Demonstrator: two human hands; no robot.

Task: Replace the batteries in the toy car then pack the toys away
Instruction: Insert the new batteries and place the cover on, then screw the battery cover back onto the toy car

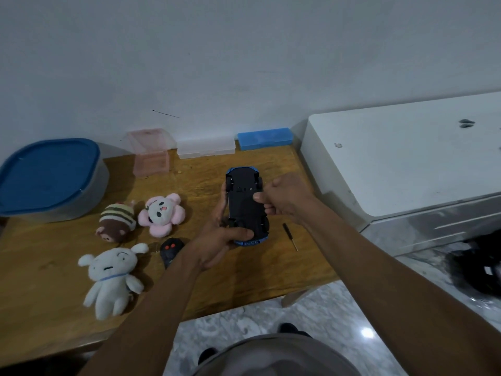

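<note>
**LOCATION TYPE: ROOM IN A HOME**

The setting is a domestic room, not a workshop or a shop. Indicators:

1. Furniture. A wooden table (54,267) stands against a plain painted wall (244,50) that carries a dark scuff mark. A white drawer unit (406,158) stands just beside the table.
2. Floor. Grey marbled tiles (271,316).
3. Playthings. A white plush toy (111,275), a pink plush toy (162,214), a striped brown plush toy (116,222) and a toy car (246,207).
4. Household storage. A tub with a blue lid (46,175); a pink box (150,151), a clear box (206,148) and a blue box (265,138) line the wall.
</note>
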